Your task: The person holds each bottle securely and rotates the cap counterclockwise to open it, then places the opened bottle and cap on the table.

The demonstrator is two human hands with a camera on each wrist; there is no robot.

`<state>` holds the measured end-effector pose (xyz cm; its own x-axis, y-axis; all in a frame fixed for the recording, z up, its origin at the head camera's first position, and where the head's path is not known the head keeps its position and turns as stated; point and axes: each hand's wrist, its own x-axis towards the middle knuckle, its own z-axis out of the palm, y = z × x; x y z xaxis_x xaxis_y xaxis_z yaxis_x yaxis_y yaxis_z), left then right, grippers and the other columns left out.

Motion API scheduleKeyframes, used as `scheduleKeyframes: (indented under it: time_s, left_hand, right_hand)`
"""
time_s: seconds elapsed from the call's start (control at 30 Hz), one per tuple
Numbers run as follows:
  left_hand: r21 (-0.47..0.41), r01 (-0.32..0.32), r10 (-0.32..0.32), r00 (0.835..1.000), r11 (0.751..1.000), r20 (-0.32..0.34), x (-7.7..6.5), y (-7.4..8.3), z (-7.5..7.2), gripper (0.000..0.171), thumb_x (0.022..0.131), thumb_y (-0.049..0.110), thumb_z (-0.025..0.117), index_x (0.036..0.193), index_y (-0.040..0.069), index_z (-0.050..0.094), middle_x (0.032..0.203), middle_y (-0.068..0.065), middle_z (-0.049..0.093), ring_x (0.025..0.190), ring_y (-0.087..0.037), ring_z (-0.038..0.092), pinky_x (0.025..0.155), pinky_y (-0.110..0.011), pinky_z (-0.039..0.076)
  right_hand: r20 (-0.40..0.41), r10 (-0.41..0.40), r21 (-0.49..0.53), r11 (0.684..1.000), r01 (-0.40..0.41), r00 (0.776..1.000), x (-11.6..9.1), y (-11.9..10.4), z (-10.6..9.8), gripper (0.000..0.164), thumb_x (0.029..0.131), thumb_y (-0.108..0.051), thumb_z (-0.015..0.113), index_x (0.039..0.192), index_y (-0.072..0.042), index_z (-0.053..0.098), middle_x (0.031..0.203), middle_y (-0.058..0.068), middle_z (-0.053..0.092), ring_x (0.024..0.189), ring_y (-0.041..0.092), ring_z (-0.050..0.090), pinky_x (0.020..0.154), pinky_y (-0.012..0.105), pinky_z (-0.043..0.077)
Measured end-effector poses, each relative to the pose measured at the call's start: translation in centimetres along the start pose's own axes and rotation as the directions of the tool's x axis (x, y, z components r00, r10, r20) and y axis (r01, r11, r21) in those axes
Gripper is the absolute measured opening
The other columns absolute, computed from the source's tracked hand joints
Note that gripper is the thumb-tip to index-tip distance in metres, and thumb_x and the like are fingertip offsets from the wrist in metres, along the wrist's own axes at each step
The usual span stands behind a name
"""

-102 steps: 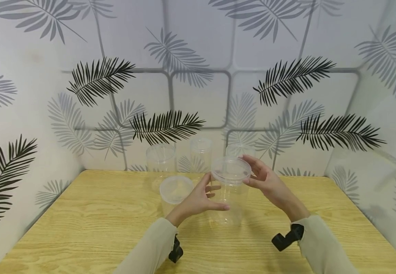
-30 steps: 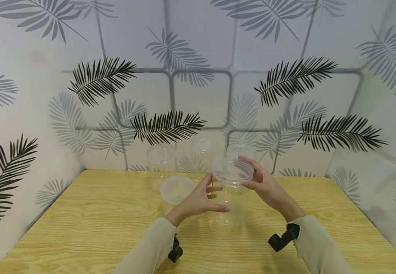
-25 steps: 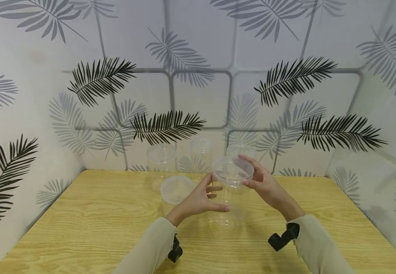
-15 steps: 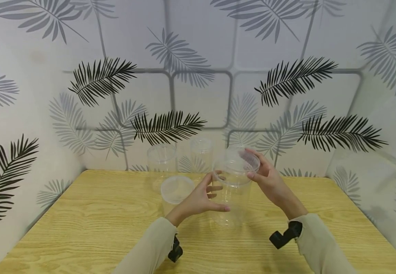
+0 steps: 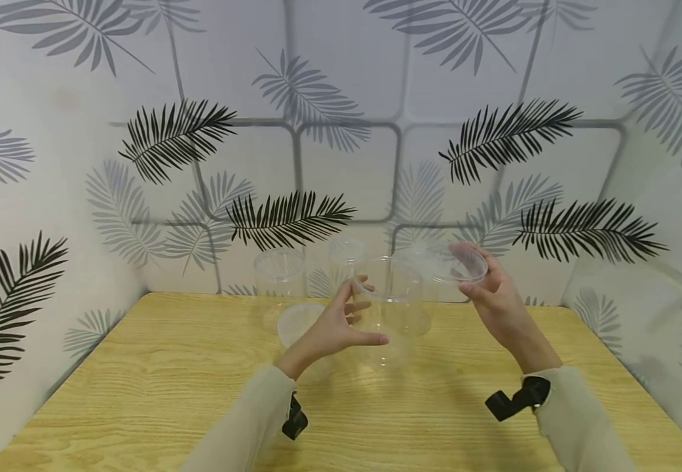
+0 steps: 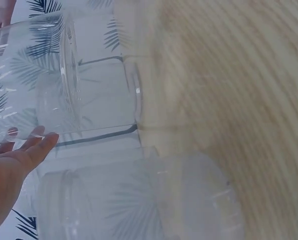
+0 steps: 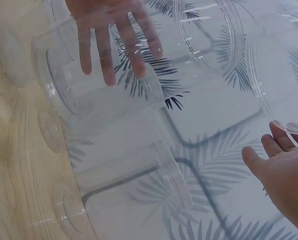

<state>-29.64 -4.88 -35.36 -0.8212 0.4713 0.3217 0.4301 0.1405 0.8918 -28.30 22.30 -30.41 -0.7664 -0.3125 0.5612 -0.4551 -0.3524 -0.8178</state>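
My left hand (image 5: 331, 331) grips the side of a clear plastic jar (image 5: 380, 328), thumb on the near side and fingers behind. The jar's mouth is uncovered. To the right, my right hand (image 5: 500, 308) pinches the rim of a clear round lid (image 5: 455, 263), which is tilted and apart from the jar. In the left wrist view the left hand (image 6: 11, 172) lies along the jar's wall (image 6: 19, 75). In the right wrist view the right hand (image 7: 283, 175) holds the lid (image 7: 268, 85), and the left fingers (image 7: 126, 42) show through the clear jar.
A shorter jar with a whitish lid (image 5: 293, 320) stands just left of the left hand. Along the back of the wood-grain table (image 5: 170, 380) are several more clear jars, one at left (image 5: 280, 267) and one in the middle (image 5: 346, 252). A leaf-patterned wall (image 5: 341, 170) rises behind.
The lid has come off the jar and moved right and up in my right hand. My left hand, with the jar, has shifted slightly left and away from me.
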Motion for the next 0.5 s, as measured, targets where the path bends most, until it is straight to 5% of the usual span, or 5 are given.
scheduleKeyframes:
  time_s: [0.2, 0.5]
  left_hand:
    - [0.029, -0.036, 0.037, 0.999, 0.999, -0.031, 0.4, 0.9, -1.3, 0.067, 0.068, 0.023, 0.081, 0.113, 0.011, 0.034, 0.143, 0.012, 0.026, 0.129, -0.027, 0.040, 0.102, -0.051, 0.035]
    - [0.062, -0.058, 0.064, 0.993, 0.996, -0.095, 0.4, 2.3, -3.3, 0.067, 0.069, 0.020, 0.081, 0.113, 0.010, 0.031, 0.148, 0.013, 0.018, 0.129, -0.030, 0.039, 0.104, -0.053, 0.033]
  right_hand:
    - [-0.024, 0.010, -0.002, 1.000, -0.010, 1.000, -0.4, -0.7, -1.1, 0.061, 0.089, 0.004, 0.051, 0.140, -0.006, 0.019, 0.140, 0.005, 0.036, 0.131, 0.015, 0.030, 0.098, 0.018, 0.038]
    - [-0.085, 0.079, -0.199, 0.975, -0.095, 0.993, -1.1, -0.6, -2.8, 0.069, 0.089, 0.001, 0.053, 0.145, -0.014, 0.014, 0.138, 0.000, 0.028, 0.131, 0.011, 0.025, 0.094, 0.014, 0.036]
